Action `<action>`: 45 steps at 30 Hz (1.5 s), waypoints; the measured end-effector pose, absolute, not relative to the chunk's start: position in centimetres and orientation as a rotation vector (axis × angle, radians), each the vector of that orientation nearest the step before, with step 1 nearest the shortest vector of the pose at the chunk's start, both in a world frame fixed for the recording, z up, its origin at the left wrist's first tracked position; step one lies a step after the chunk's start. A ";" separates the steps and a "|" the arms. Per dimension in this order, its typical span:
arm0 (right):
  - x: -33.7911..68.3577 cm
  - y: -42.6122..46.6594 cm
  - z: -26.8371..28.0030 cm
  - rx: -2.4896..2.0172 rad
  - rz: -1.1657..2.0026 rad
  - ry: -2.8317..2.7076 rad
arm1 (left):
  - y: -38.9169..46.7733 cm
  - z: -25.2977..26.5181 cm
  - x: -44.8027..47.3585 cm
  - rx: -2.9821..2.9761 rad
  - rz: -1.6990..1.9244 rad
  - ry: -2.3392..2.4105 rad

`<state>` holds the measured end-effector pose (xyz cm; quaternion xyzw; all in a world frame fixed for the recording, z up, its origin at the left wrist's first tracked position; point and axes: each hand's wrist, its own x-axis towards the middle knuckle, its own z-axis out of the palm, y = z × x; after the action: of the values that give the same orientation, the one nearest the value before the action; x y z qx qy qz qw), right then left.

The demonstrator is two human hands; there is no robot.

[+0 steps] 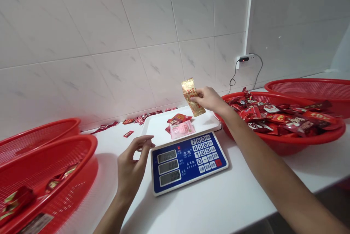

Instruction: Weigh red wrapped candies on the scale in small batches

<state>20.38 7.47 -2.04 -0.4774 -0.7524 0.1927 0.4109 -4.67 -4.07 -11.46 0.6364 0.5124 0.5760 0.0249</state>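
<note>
We pinched the gold packet by its side with our right hand above the tray's back edge, probably to avoid crushing it; our left hand, its empty fingers loosely curled, hovered beside the scale's back left corner.

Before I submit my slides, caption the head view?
Right hand holds up a gold packet near the scale's tray.

Right hand holding gold packet above scale tray, left hand beside keypad panel, red baskets either side
</note>
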 end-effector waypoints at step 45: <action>21.1 5.5 -1.0 -1.292 0.529 -2.122 | -4.2 -11.2 -4.7 1.947 1.826 1.550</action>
<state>21.06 5.54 -0.96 -0.4859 -0.7979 0.1988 0.2961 -4.67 -4.19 -11.25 0.6306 0.5020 0.5913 0.0274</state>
